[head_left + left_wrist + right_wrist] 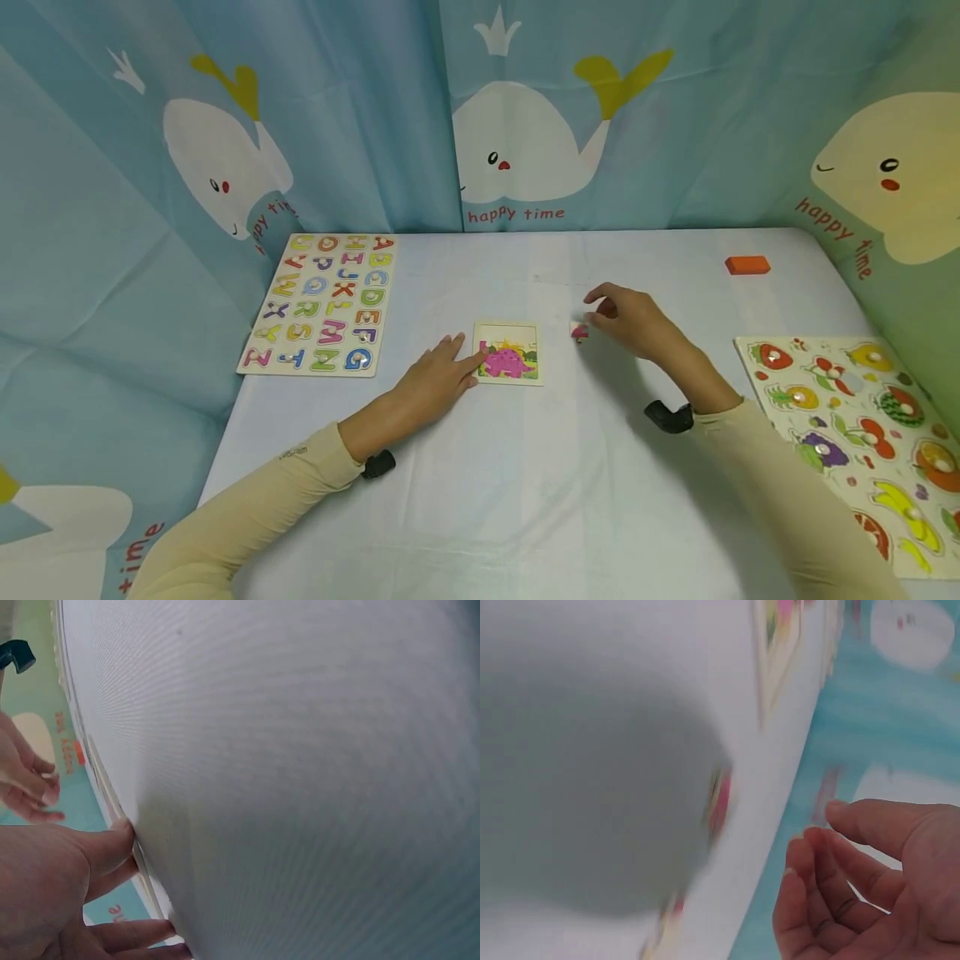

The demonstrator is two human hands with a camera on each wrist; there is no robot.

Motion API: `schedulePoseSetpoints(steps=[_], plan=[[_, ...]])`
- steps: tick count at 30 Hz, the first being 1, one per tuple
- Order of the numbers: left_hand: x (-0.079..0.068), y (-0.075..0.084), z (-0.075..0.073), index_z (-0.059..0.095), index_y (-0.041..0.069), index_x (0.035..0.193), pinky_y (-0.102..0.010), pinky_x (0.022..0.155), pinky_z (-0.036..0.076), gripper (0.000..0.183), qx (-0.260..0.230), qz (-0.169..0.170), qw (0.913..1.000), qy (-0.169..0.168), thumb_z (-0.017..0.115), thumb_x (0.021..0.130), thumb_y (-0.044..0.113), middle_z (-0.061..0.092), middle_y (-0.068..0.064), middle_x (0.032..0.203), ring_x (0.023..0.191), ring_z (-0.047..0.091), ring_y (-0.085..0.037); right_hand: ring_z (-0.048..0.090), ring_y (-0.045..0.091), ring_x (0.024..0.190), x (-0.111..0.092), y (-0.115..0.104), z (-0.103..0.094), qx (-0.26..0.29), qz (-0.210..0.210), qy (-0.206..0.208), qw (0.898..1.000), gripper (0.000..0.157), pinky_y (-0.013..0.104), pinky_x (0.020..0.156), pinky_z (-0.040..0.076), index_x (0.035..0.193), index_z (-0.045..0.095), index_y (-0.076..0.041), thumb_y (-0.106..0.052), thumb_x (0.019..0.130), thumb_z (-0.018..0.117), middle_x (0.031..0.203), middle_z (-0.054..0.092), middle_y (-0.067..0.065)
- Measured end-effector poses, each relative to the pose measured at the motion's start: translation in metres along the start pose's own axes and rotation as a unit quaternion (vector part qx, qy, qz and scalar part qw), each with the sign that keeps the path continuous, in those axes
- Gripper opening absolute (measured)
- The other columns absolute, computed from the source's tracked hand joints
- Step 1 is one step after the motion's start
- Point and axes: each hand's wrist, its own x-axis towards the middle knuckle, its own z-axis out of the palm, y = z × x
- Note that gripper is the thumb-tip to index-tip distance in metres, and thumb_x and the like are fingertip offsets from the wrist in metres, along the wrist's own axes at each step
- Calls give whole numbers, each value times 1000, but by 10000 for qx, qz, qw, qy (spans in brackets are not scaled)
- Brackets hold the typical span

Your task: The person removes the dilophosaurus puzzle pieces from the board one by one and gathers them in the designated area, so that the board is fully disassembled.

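A small square picture puzzle board (507, 354) showing a pink dinosaur lies flat on the table, its upper part bare. My left hand (437, 377) rests at its left edge, index finger stretched onto the picture; the left wrist view shows my thumb and fingers (112, 847) along the thin edge. Right of the board lies a small pink-and-white puzzle piece (578, 332). Just beside that piece, my right hand (628, 321) hovers with fingers loosely bent. Nothing shows between thumb and fingers of the right hand (862, 877) in its wrist view, where the piece (720, 801) lies blurred on the table.
An alphabet puzzle board (318, 304) lies at the back left. To the right is a fruit puzzle board (862, 433), with an orange block (747, 265) behind it. Another blurred coloured piece (667, 924) appears low in the right wrist view. Whale-patterned curtains (525, 142) border the table (480, 483).
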Motion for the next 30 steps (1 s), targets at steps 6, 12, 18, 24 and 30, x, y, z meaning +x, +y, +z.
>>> schedulePoseSetpoints(steps=[6, 12, 18, 24, 30], plan=[[0, 0, 0, 53, 20, 157, -65, 117, 40, 47, -42, -12, 10000, -44, 56, 111, 30, 37, -28, 165, 152, 37, -49, 63, 25, 85, 11, -36, 42, 232, -536, -254, 9980, 29, 37, 75, 53, 131, 63, 0, -12, 105, 66, 99, 73, 14], [1, 0, 1, 54, 21, 157, -64, 116, 42, 47, 93, 8, 10000, -11, 56, 111, 30, 39, -28, 164, 151, 39, -48, 65, 20, 83, 18, -57, 74, 343, -931, -592, 9933, 28, 36, 79, 57, 128, 64, 0, -10, 102, 68, 95, 74, 10], [3, 0, 1, 53, 21, 158, -63, 115, 42, 48, 214, -47, 9997, -59, 55, 111, 32, 39, -26, 165, 152, 39, -46, 63, 20, 83, 23, -67, 88, 223, -1111, -705, 9911, 28, 35, 79, 57, 126, 65, 1, -9, 101, 70, 94, 73, 10], [2, -1, -2, 53, 21, 157, -63, 115, 43, 47, 192, -26, 9998, -75, 56, 111, 31, 39, -27, 165, 151, 40, -47, 63, 21, 86, 25, -69, 92, 112, -1160, -804, 9899, 28, 35, 81, 58, 124, 65, 2, -8, 99, 72, 96, 71, 11], [-3, -3, -4, 48, 23, 160, -62, 118, 39, 52, 36, -26, 9998, -181, 58, 110, 33, 36, -25, 166, 154, 36, -46, 62, 22, 87, 24, -71, 94, -41, -1224, -798, 9893, 30, 35, 83, 58, 125, 64, 3, -8, 99, 74, 98, 70, 12]])
